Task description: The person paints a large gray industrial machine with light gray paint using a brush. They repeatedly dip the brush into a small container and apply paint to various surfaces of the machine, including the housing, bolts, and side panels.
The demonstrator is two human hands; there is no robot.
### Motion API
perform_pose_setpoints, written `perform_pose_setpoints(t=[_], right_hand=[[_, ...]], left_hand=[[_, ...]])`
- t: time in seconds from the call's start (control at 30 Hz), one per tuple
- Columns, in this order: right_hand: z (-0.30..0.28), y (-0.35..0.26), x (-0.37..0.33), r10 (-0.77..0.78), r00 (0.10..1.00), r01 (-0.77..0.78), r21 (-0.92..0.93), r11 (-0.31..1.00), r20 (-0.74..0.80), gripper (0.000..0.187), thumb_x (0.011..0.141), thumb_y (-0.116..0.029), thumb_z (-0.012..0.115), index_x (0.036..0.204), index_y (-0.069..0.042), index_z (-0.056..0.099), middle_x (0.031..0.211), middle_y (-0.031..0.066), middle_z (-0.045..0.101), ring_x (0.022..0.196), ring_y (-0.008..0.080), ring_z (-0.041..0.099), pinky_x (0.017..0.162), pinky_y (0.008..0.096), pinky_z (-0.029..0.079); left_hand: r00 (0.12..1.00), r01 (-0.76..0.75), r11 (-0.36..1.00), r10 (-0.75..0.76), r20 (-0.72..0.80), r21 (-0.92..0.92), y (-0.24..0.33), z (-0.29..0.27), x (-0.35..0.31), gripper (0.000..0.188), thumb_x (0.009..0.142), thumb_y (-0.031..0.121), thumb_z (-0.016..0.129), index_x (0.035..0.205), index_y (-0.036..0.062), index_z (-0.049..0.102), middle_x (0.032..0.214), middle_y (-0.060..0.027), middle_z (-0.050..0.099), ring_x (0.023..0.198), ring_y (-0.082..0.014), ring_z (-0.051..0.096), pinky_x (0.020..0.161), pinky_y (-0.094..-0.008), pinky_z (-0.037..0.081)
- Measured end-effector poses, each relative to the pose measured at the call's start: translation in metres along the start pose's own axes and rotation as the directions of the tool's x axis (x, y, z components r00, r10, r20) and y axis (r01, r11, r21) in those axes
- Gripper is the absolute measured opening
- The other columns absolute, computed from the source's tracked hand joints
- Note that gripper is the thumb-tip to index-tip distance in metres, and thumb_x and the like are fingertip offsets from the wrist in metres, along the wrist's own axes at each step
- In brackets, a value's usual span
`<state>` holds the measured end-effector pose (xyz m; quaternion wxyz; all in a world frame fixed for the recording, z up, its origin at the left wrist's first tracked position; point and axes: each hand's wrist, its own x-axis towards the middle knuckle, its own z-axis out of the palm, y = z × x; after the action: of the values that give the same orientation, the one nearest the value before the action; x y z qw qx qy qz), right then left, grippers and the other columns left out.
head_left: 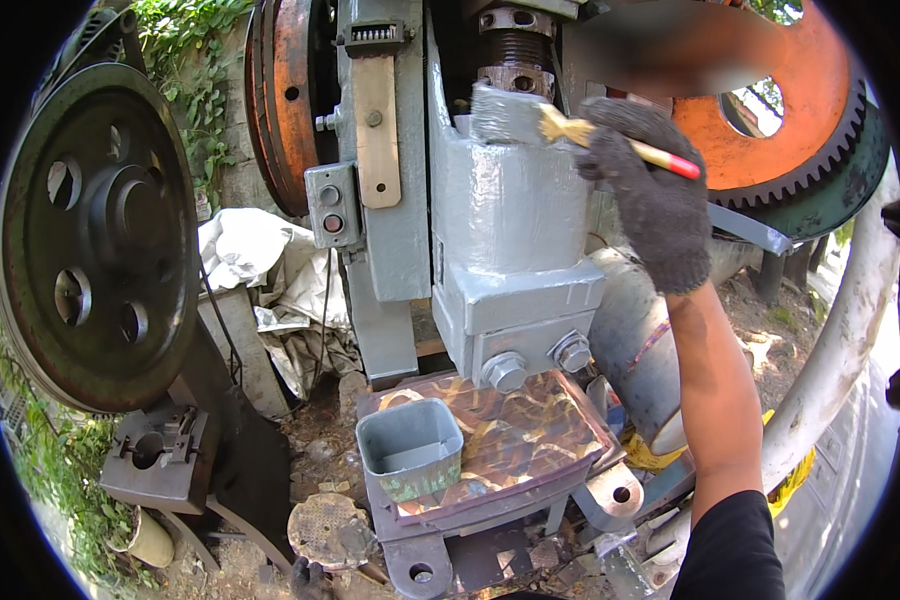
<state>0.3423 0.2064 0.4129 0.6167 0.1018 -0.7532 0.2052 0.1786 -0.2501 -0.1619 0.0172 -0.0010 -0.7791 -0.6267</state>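
Observation:
My right hand (650, 185), in a dark knit glove, is closed around a paintbrush (562, 127) with a light wooden handle and red tip. Its bristles, coated in grey paint, lie against the upper part of the glossy grey press ram (515, 205), just below a threaded screw (515, 48). A square tub (410, 480) holding grey paint stands on the stained machine bed (530, 430) beneath the ram. Only a small dark gloved part of my left hand (312, 580) shows at the lower edge, near a round perforated plate (328, 530); its grip is hidden.
An orange gear wheel (770, 150) stands at the upper right and an orange flywheel (278, 110) at the upper left. A dark green wheel (100, 240) rises at the left. A grey cylinder (635, 340) and a pale curved pipe (835, 360) lie to the right.

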Motion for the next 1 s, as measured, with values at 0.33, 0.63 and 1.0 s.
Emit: perform_pose_setpoints(t=[0.33,0.63,1.0], right_hand=[[-0.062,0.012,-0.009,0.033,0.972,-0.036,-0.009,0.999,-0.233,0.027,0.104,-0.019,0.065,0.118,0.003,0.071,0.101,0.0126,0.076,0.083,0.0167,0.073,0.075,0.0294,0.059],[-0.055,0.042,0.005,0.089,0.995,-0.086,-0.081,0.993,0.037,0.027,0.102,-0.007,0.064,0.126,0.004,0.068,0.108,0.0127,0.075,0.087,0.0163,0.073,0.080,0.0308,0.060],[-0.105,0.033,-0.005,-0.069,0.992,0.096,0.292,0.952,-0.102,0.028,0.099,-0.006,0.066,0.126,0.003,0.068,0.131,0.0179,0.069,0.110,0.0248,0.071,0.101,0.0367,0.057]], left_hand=[[0.987,0.157,0.987,-0.156,0.027,-0.037,0.060,-0.006,-0.017,0.043,0.100,0.024,0.069,0.127,-0.0095,0.066,0.122,-0.0224,0.070,0.110,-0.0338,0.064,0.098,-0.0429,0.050],[0.994,0.106,0.992,-0.106,0.000,0.074,0.015,0.019,-0.027,0.048,0.098,0.026,0.072,0.130,-0.0094,0.065,0.126,-0.0204,0.068,0.110,-0.0304,0.065,0.100,-0.0393,0.052],[0.998,-0.062,0.993,0.063,-0.007,0.102,0.001,0.024,-0.079,0.020,0.101,0.020,0.063,0.110,0.0037,0.071,0.105,-0.0065,0.071,0.099,-0.0200,0.062,0.090,-0.0364,0.051]])
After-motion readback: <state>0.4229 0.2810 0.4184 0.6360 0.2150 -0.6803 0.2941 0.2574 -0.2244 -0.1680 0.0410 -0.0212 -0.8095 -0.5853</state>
